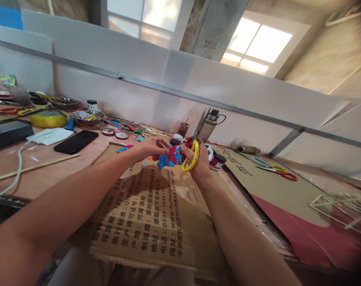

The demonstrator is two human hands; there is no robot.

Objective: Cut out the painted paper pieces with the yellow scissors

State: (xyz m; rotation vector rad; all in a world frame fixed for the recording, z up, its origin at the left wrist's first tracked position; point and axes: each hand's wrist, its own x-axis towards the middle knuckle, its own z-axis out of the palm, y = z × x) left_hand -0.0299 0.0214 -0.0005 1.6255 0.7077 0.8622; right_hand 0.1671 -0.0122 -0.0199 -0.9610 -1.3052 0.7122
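Note:
My right hand (pixel 199 161) holds scissors (pixel 191 157) by their yellow and red handles. The blades point up and away, clear of the work. Its thumb and fingers also pinch a small red and blue piece (pixel 170 156) that looks like painted or cut paper; its exact kind is not plain. At the piece's left side, my left hand (pixel 152 146) is closed, its fingertips pinching the edge. Both hands are over a printed cardboard sheet (pixel 156 214). Another red and blue scrap (pixel 126 148) lies by my left wrist.
A black phone (pixel 76 142), a white cable (pixel 19 167) and a yellow tape roll (pixel 48 118) lie left. Thin sticks (pixel 156 132) and a metal flask (pixel 209 126) stand behind. On the right are more scissors (pixel 277 171) and a stick frame (pixel 341 206).

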